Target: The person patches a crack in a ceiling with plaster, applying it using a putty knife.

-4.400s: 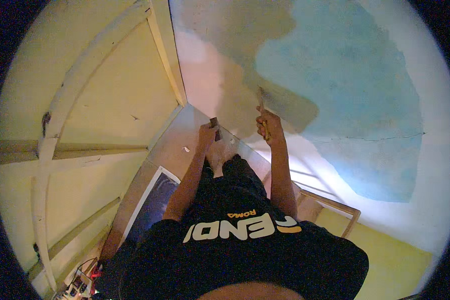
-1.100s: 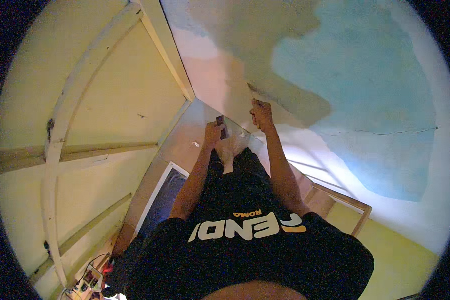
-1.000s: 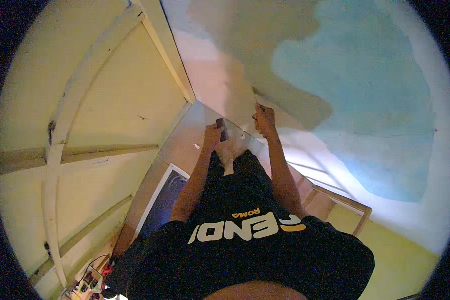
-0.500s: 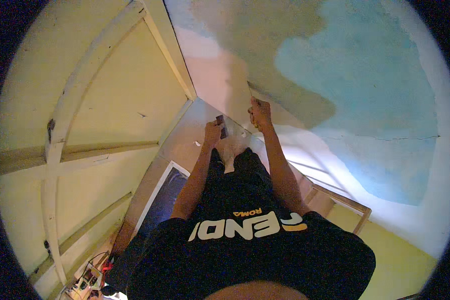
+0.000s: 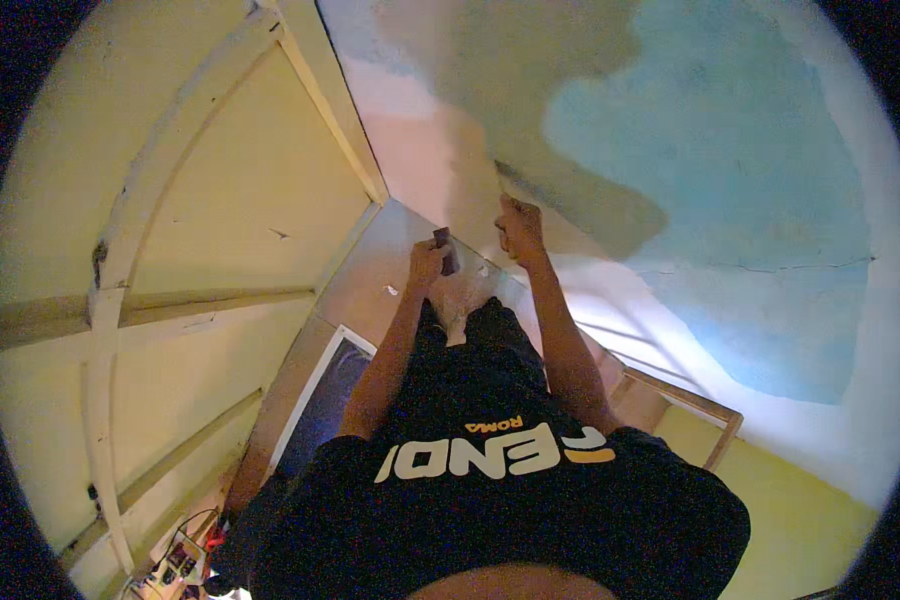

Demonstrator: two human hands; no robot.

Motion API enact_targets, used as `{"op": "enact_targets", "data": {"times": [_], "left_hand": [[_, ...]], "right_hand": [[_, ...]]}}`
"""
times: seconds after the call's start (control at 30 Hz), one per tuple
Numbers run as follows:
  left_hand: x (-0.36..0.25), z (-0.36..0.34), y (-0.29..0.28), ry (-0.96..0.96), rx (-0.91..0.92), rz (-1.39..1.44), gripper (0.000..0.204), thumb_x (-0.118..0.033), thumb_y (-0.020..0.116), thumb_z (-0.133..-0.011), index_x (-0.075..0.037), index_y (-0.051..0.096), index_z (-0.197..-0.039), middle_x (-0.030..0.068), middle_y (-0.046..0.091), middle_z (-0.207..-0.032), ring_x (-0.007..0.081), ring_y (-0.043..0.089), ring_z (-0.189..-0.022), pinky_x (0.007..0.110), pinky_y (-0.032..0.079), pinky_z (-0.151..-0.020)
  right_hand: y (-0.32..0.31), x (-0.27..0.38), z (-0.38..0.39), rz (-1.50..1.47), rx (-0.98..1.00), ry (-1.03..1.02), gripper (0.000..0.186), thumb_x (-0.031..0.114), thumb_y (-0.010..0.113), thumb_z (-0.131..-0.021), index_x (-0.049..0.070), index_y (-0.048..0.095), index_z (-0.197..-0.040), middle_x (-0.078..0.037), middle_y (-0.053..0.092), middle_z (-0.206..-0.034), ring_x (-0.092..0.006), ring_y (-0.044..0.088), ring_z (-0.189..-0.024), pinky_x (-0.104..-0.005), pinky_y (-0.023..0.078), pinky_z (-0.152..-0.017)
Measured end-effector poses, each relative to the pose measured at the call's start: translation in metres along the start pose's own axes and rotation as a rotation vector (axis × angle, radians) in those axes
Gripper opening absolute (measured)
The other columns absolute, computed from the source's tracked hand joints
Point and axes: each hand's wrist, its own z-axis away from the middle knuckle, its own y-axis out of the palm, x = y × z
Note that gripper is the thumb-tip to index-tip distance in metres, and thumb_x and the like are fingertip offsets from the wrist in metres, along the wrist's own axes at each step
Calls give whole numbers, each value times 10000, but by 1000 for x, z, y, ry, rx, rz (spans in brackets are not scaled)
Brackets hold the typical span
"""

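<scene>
Fingers curled, the right hand (image 5: 522, 230) grips a slim, thin-bladed tool (image 5: 500, 178) at upper centre, hiding its handle, before the blue-green, grey-patched wall (image 5: 710, 170). The left hand (image 5: 427, 264) pinches a dark, flat rectangular piece (image 5: 447, 258). A pale-yellow ribbed panel (image 5: 250, 190) spans the left; a brown wooden frame (image 5: 685, 398) stands lower right.
</scene>
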Motion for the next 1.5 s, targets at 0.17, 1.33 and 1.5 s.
{"op": "enact_targets", "data": {"times": [0.17,1.33,1.5], "left_hand": [[1,1,4,-5,35,116,179,-134,613,-769,36,665,-794,86,645,-700,163,603,-582,330,508,-558],[-185,-44,156,395,-652,94,226,-151,538,-847,52,596,-926,198,644,-827,344,591,-654,413,466,-611],[-179,-26,186,311,-592,-296,196,-66,497,-830,69,592,-936,197,643,-821,314,593,-680,401,461,-640]], "right_hand": [[14,11,5,-92,29,-1,344,357,559,-907,26,572,-814,-35,463,-512,-114,377,-314,-263,302,-290],[-169,-212,156,-73,-232,192,395,392,604,-870,7,607,-961,-56,560,-608,-132,500,-401,-254,418,-354],[-202,-256,147,290,-169,-23,392,375,616,-865,-1,597,-975,-64,561,-614,-150,501,-408,-275,416,-350]]}}
